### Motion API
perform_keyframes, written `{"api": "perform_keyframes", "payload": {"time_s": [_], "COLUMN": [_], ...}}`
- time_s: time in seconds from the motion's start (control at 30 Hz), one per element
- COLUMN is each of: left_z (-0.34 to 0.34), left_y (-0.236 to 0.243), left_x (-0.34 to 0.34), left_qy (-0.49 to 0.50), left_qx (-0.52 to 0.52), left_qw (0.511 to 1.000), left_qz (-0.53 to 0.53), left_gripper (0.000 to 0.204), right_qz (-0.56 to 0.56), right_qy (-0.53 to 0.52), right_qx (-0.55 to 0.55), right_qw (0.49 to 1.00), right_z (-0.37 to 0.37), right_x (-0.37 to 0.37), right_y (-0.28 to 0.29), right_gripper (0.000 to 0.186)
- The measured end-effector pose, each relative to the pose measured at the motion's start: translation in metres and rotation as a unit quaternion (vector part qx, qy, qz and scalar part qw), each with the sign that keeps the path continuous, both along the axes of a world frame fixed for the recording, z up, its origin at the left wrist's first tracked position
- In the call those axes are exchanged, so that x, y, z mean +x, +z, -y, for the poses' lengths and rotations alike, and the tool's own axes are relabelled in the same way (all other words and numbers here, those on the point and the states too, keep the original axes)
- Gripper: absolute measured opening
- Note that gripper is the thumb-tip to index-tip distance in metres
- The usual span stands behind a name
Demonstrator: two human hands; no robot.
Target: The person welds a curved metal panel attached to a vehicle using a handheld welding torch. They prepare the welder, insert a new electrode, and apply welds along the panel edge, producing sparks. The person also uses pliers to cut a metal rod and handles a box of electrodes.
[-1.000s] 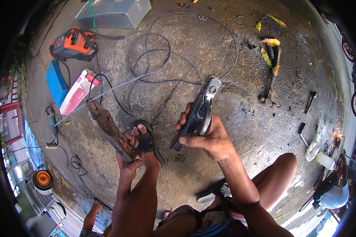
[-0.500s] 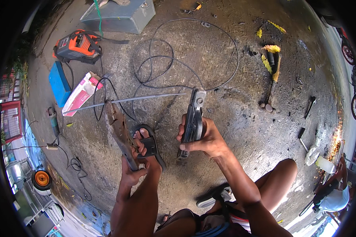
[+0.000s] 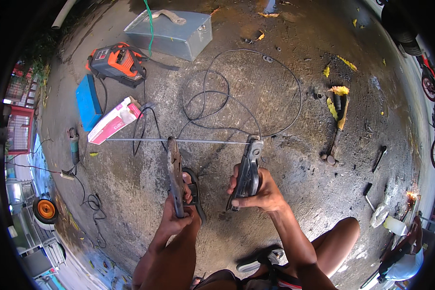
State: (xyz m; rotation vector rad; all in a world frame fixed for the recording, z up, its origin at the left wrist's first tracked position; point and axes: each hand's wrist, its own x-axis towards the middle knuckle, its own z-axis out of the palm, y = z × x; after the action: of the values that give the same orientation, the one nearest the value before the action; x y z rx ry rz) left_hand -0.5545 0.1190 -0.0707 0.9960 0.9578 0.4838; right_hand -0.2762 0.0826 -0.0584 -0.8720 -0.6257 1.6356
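As the head view looks down, the right hand (image 3: 265,194) has its grip closed around a black clamp (image 3: 248,176), thumb across the lower end. The left hand (image 3: 171,218) has its grip closed on a rusty piece (image 3: 174,169), held upright in view, near a sandal (image 3: 197,195). A thin grey rod (image 3: 210,141) runs almost level from the clamp's head, past the top of the rusty piece, to the pink box (image 3: 112,122); whether rod and rusty piece touch, I cannot tell. Beyond, a cable (image 3: 300,99) loops over the concrete floor (image 3: 152,179). At the left lie an orange machine (image 3: 123,62) and a blue box (image 3: 88,102); at the right, a hammer (image 3: 333,147) lies near yellow leaves (image 3: 332,108), and sparks (image 3: 412,195) fly near another person (image 3: 406,265)
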Motion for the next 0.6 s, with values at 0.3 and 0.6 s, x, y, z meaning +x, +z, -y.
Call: {"api": "perform_keyframes", "payload": {"time_s": [0.3, 0.6], "left_z": [-0.006, -0.007], "left_y": [0.005, 0.003], "left_x": [-0.001, -0.002], "left_qy": [-0.01, 0.0], "left_qx": [0.051, 0.026], "left_qw": [0.998, 0.999], "left_qz": [-0.046, -0.046], "left_gripper": [0.055, 0.064], "right_qz": [0.065, 0.14], "right_qy": [0.007, 0.001], "right_qx": [0.015, -0.017], "right_qw": [0.998, 0.99], "right_z": [-0.003, -0.003], "right_x": [0.004, 0.002], "right_y": [-0.006, 0.006], "right_gripper": [0.044, 0.044]}}
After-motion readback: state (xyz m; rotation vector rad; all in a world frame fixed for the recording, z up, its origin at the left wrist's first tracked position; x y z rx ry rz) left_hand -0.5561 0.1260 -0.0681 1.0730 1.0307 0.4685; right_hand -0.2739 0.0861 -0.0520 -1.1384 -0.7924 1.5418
